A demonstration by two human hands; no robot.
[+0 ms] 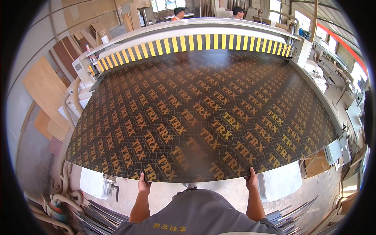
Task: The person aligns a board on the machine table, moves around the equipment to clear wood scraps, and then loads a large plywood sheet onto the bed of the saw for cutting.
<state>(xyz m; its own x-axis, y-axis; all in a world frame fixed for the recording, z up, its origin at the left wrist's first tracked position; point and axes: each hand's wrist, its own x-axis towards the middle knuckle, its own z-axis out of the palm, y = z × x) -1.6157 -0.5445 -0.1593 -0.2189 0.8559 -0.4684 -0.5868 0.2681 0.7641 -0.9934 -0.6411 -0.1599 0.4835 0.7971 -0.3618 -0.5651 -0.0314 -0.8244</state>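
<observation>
A large dark board [188, 117] with a repeated orange and yellow printed pattern spreads out before me. Its far edge reaches under a machine beam [188, 31] with yellow and black stripes. On the near edge, left of my body, my left hand [144, 184] grips the board, thumb on top and fingers below. My right hand [251, 180] grips the same edge farther right, also with its thumb up. The fingers of both hands are mostly hidden under the board.
White support tables [281, 184] show below the near edge at both sides. Ribbed hoses [62, 192] and stacked strips [98, 215] lie low on the left. Wooden panels [45, 84] lean against the left wall. Two people in dark caps [179, 13] are beyond the machine.
</observation>
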